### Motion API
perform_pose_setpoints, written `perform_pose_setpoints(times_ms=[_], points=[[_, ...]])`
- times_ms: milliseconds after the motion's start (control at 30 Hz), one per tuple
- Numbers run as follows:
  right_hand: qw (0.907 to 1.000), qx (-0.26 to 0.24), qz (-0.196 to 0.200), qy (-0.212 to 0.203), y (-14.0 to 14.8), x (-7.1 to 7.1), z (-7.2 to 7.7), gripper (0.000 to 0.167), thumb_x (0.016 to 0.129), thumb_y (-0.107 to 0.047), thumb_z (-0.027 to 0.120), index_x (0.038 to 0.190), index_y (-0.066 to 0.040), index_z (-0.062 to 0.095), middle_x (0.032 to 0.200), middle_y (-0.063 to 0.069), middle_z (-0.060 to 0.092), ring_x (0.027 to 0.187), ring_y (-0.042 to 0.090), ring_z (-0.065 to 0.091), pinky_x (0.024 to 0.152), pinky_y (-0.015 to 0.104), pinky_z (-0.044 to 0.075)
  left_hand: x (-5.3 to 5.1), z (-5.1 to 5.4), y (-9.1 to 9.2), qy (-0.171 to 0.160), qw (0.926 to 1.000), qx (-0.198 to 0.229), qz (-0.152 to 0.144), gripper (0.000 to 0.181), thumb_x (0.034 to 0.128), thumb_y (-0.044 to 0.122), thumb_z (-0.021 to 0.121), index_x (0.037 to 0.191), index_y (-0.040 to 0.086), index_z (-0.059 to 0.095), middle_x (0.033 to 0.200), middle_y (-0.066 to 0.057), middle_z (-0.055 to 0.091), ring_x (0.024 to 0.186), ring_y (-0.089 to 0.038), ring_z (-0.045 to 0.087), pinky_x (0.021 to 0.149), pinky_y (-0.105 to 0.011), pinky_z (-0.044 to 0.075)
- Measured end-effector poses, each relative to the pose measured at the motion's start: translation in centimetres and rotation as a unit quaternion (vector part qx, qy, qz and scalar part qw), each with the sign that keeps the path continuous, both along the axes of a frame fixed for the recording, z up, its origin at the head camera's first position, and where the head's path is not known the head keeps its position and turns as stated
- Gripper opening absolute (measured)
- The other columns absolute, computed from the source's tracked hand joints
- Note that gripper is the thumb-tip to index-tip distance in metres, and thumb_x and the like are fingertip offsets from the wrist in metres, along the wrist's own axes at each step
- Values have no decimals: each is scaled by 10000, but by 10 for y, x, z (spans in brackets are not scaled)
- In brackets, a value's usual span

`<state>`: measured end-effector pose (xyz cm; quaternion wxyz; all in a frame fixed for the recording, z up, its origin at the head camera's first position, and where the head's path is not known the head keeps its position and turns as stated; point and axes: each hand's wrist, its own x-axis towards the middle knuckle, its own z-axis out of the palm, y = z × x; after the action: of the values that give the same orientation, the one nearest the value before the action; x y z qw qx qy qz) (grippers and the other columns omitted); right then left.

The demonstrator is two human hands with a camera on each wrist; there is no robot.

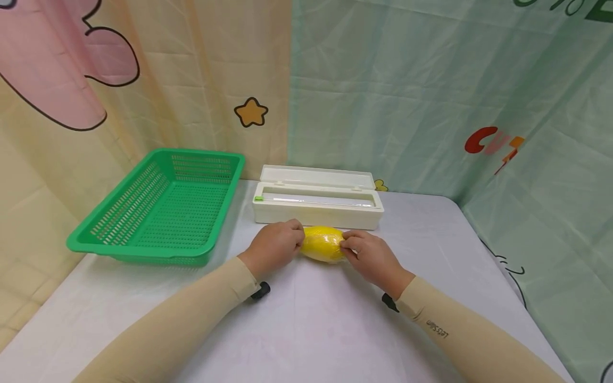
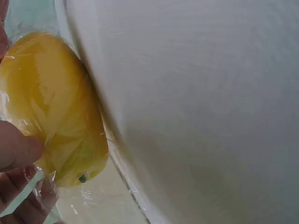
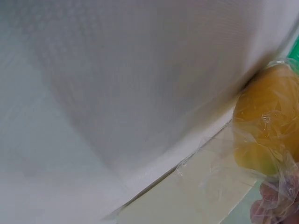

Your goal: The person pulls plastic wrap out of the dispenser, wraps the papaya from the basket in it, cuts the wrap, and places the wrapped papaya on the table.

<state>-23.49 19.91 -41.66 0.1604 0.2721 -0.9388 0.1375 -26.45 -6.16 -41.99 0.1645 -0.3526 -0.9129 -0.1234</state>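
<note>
A yellow oval fruit (image 1: 323, 243), wrapped in clear film, lies between the two hands in the head view. My left hand (image 1: 278, 246) pinches the film at its left end; in the left wrist view the thumb presses on the wrapped fruit (image 2: 56, 107) with film bunched at the fingers. At the other end my right hand (image 1: 372, 259) pinches film too. Loose clear film spreads beside the fruit (image 3: 268, 121) in the right wrist view, where the fingertips (image 3: 275, 200) are partly behind the film.
Just behind the fruit stands a white film dispenser box (image 1: 318, 215) with its lid raised and a roll inside. A green plastic basket (image 1: 210, 252) sits at the left of the white-covered table (image 1: 306, 330). Patterned curtains hang behind and at the right.
</note>
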Motion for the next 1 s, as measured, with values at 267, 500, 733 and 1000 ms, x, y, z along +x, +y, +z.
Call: perform_pose_setpoints(times_ms=[267, 500, 733, 1000], points=[[9995, 297, 59, 26, 2, 2, 1, 195, 984, -232, 743, 1070, -77, 825, 1223, 96, 772, 1164, 278, 718, 1016, 440, 587, 0, 1, 2, -87, 9994, -334, 64, 133, 945, 120, 737, 820, 166, 740, 1074, 0, 706, 794, -179, 675, 693, -315, 575], [9965, -312, -557, -549, -7, 3, 4, 287, 1003, -335, 726, 957, -77, 843, 1139, 80, 784, 1148, 278, 653, 1026, 451, 566, 1, 4, 8, -720, 9960, 62, 516, 365, 1003, 420, 701, 775, 143, 767, 1021, 13, 720, 833, -151, 670, 727, -300, 578], [9918, -548, -826, -808, -14, 1, 4, 218, 920, -305, 828, 874, -96, 783, 1091, 67, 747, 1079, 281, 632, 989, 449, 553, -1, 8, 13, -1639, 9737, 948, 1265, 402, 946, 430, 773, 673, 163, 648, 709, 47, 588, 613, -137, 521, 577, -269, 415], [9845, -921, -821, -1247, -10, -1, 3, 466, 894, -312, 853, 1251, -37, 736, 1190, 97, 724, 1106, 295, 688, 998, 475, 575, -2, 5, 9, -1734, 9706, 1254, 1103, 311, 928, 424, 800, 799, 186, 646, 798, 51, 622, 710, -157, 549, 664, -298, 454]])
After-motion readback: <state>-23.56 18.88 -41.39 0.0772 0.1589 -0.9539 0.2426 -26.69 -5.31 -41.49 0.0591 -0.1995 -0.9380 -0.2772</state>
